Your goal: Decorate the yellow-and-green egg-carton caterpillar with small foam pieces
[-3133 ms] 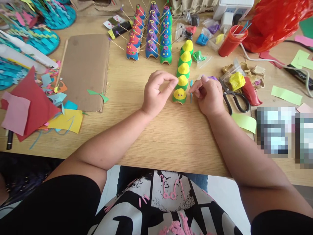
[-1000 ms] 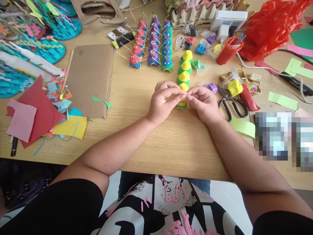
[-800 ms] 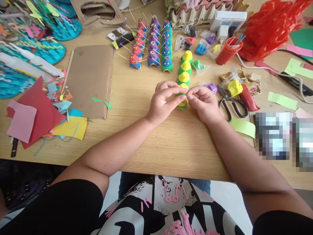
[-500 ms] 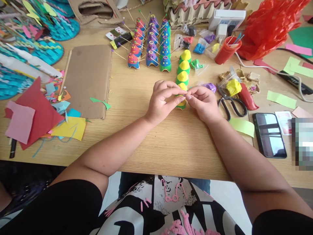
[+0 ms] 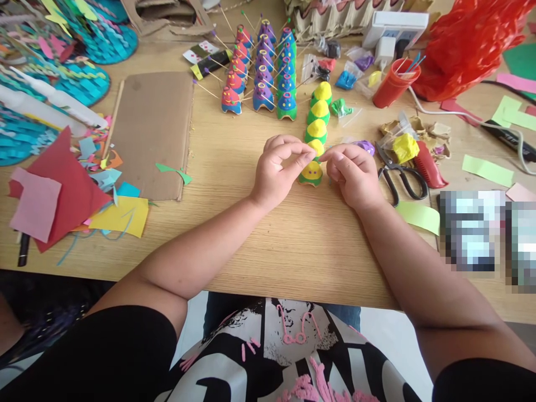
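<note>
A caterpillar of egg-carton humps (image 5: 316, 130), coated in yellow and green clay, lies lengthwise on the table. Two small purple dots mark its nearest hump, like eyes. My left hand (image 5: 281, 170) hovers at its left side, thumb and index finger pinched above the front humps; anything between them is too small to make out. On the other side, my right hand (image 5: 354, 172) has its index finger pointing toward the left fingertips. Its thumb and other fingers are curled together, and what they hold, if anything, is hidden. A slight gap separates the hands.
Behind stand finished caterpillars in red (image 5: 237, 68), purple (image 5: 263, 67) and blue-green (image 5: 287, 75), with sticks poking outward. Scissors (image 5: 402, 177), yellow clay (image 5: 405, 149) and a red cup (image 5: 393, 84) lie or stand rightward. Cardboard (image 5: 148, 134) and paper scraps (image 5: 58, 192) are at left.
My hands have drawn slightly apart from their touching fingertips, uncovering the front hump and its two purple dots. The view has shifted a little.
</note>
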Action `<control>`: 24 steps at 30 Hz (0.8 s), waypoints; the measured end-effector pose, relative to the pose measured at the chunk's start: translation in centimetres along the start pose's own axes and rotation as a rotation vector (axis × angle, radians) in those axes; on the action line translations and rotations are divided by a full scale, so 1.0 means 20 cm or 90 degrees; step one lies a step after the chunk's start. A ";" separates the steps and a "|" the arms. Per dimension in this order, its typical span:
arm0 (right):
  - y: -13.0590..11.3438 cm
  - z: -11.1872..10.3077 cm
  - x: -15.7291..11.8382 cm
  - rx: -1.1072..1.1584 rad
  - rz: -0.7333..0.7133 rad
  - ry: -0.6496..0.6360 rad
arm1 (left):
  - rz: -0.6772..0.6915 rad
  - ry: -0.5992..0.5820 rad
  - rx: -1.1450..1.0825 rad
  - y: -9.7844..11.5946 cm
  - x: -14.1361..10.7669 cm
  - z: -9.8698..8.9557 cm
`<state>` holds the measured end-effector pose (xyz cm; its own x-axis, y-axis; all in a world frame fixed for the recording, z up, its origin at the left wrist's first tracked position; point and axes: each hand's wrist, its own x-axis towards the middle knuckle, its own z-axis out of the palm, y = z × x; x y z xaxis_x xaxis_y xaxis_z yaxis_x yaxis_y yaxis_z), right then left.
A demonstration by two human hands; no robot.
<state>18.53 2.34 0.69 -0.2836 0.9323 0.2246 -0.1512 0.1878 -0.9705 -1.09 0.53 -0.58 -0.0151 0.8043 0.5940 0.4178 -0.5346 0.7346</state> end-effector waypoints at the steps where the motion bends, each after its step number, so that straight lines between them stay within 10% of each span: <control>1: 0.00 0.00 0.00 0.000 -0.002 0.001 | -0.006 0.006 -0.011 0.00 0.00 0.00; 24: -0.05 0.06 0.01 0.082 -0.013 -0.043 | -0.015 -0.064 -0.098 0.03 0.00 -0.01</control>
<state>17.49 1.97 1.82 -0.3419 0.9047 0.2541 -0.2774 0.1612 -0.9471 -0.97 0.12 -0.08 0.0701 0.8351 0.5456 0.2741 -0.5420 0.7944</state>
